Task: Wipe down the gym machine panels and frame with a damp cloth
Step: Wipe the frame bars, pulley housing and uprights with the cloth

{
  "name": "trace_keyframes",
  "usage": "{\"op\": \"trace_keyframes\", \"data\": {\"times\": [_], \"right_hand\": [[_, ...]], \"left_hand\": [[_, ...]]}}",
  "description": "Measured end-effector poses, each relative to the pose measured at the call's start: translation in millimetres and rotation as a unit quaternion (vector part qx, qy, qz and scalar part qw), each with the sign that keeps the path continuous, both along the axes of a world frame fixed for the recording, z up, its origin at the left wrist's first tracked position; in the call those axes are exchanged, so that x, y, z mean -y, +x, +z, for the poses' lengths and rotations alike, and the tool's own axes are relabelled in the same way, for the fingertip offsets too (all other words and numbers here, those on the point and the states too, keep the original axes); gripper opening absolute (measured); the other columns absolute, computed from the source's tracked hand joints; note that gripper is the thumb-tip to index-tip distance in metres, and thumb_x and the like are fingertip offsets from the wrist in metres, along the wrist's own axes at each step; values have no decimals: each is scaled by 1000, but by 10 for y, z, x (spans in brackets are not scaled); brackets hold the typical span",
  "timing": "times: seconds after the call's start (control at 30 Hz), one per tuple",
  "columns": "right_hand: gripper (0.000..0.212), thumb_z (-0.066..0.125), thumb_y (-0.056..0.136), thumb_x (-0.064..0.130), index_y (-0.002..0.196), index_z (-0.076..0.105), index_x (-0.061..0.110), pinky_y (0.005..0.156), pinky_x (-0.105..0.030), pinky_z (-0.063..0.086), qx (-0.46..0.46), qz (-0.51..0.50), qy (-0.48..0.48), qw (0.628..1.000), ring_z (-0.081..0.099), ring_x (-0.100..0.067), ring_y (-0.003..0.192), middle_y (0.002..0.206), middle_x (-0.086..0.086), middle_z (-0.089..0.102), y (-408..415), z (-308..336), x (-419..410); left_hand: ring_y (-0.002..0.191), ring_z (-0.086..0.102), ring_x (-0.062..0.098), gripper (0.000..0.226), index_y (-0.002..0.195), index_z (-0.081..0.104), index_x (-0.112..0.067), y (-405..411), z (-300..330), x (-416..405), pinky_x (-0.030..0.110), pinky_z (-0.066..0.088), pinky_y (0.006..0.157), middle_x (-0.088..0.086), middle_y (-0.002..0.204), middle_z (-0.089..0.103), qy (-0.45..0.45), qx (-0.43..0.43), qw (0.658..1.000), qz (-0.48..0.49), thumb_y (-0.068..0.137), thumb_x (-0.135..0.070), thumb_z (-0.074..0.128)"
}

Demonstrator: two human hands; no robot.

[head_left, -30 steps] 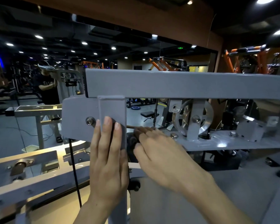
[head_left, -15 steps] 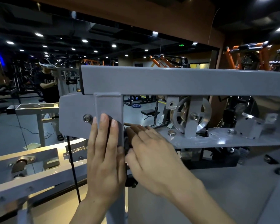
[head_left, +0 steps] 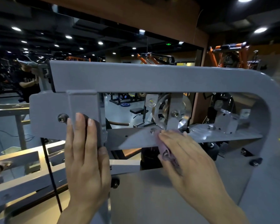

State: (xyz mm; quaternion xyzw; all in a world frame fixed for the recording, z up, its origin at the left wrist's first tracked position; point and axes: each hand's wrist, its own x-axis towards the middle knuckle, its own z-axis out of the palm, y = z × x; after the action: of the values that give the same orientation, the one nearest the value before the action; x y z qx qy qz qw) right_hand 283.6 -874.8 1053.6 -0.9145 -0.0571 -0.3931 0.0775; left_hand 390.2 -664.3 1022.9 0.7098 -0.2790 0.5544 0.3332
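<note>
Now we wipe the grey frame [head_left: 152,78] with both hands on it.
Our left hand [head_left: 86,159] lies flat, fingers straight, against the upright post [head_left: 83,102] beside a bolt [head_left: 61,118]; further right, our right hand [head_left: 189,160] presses a purplish cloth [head_left: 166,152] on the lower shelf [head_left: 136,139] below the pulley [head_left: 171,113], fingers mostly extended, though blur hides the grip.

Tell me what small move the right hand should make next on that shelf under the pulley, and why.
Probably slide the right hand and its purple cloth rightward along the grey shelf. The cloth sits at the shelf's front edge just below the pulley, and the stretch toward the bolt lies beyond it. The left hand rests flat on the upright, steadying.
</note>
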Motion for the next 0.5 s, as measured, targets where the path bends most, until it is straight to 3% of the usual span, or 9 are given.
{"op": "trace_keyframes", "data": {"times": [0.1,0.23,0.37,0.5], "right_hand": [[44,55,99,32,139,63,14,120,-35,31,39,4,-17,999,55,-13,134,142,0,62,133,-35,-229],[46,48,100,31,141,60,14,123,-32,25,21,51,-36,998,50,-12,138,146,2,59,218,-29,-362],[43,49,100,31,139,61,20,120,-39,34,32,38,-7,999,52,-8,136,144,8,60,54,-60,91],[43,46,99,31,136,64,20,112,-46,43,72,-16,58,996,53,-6,133,139,10,62,-50,-97,392]], "left_hand": [[160,5,36,71,163,15,-8,-4,-17,26,52,10,129,-4,174,-1,6,-1,999,32,100,-18,45],[160,-1,33,66,161,20,-4,-72,-79,130,55,2,129,6,173,6,37,-12,996,77,106,-34,38],[161,8,28,62,157,32,-5,-161,-230,317,53,0,129,7,172,16,112,11,990,86,103,-32,43],[159,17,29,61,156,35,-6,-191,-218,415,54,2,129,10,167,30,100,6,992,78,99,-27,47]]}}
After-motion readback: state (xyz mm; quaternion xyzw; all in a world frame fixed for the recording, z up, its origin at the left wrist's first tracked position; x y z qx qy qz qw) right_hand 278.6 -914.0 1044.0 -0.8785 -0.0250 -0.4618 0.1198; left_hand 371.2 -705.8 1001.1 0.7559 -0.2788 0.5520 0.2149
